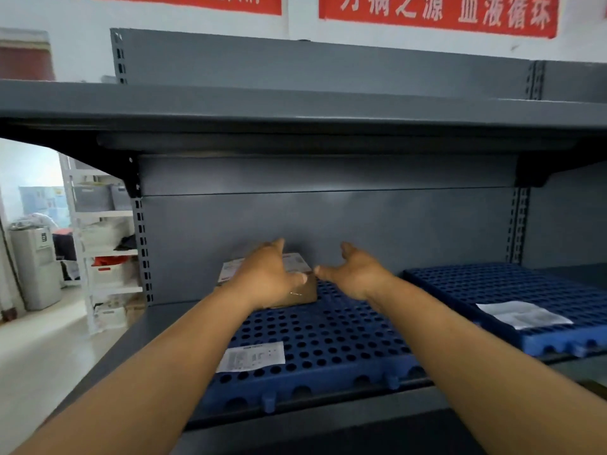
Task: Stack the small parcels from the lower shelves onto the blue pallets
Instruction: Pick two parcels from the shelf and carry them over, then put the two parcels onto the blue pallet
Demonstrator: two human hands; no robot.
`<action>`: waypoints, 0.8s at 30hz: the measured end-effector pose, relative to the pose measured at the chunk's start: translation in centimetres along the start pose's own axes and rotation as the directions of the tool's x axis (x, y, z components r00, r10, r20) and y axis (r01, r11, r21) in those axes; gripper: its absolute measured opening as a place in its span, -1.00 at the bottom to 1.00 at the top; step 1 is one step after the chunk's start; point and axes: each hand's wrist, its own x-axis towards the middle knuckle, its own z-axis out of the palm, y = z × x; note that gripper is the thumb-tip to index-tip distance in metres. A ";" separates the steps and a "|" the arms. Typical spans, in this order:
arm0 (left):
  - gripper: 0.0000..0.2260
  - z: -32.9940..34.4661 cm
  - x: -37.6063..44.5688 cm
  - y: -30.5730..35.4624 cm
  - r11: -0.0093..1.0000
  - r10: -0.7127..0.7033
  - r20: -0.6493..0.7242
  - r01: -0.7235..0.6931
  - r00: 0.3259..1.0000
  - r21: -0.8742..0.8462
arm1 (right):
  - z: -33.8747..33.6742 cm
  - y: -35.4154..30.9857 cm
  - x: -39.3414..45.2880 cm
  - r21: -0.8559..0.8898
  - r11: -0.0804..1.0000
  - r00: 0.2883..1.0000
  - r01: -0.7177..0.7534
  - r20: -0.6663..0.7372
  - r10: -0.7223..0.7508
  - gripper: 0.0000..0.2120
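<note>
At the back-left corner of the near blue pallet [328,336], the left hand [267,274] is laid over a small brown parcel [303,290]; its fingers are curled down the parcel's right side w/ the thumb toward the rear, so the box looks gripped, or at least steadied. Just beside it, the right hand [353,274] is spread wide, fingers straight, thumb up; nothing is held, and whether its fingertips touch the parcel's edge can't be told. The parcel is seated flat on the pallet, close to the shelf back panel [328,218], label side up.

Progress, as judged: one parcel is placed or nearly placed on this pallet; no 2nd parcel is seen on it, only a paper label [251,356] near the front edge. A 2nd blue pallet [492,284] to the right carries just a white sheet [522,315], no parcels. So the task appears to be at an early stage, w/ most stacking left. The lower shelves and remaining parcels are out of view, so the count left can't be given.
</note>
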 end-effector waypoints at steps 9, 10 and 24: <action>-0.30 7.4 -2.3 13.6 0.990 0.125 0.146 -0.133 0.981 0.046 | -12.2 6.8 -7.6 -0.171 0.983 0.983 -0.075 -0.177 0.044 -0.40; -0.30 8.6 -2.6 15.4 0.988 0.136 0.152 -0.146 0.979 0.057 | -13.8 8.0 -8.7 -0.200 0.975 0.979 -0.097 -0.195 0.057 -0.38; -0.31 28.1 -9.3 40.9 0.913 0.346 0.346 -0.398 0.872 0.091 | -34.3 26.8 -23.8 -0.477 0.772 0.903 -0.420 -0.300 0.306 -0.32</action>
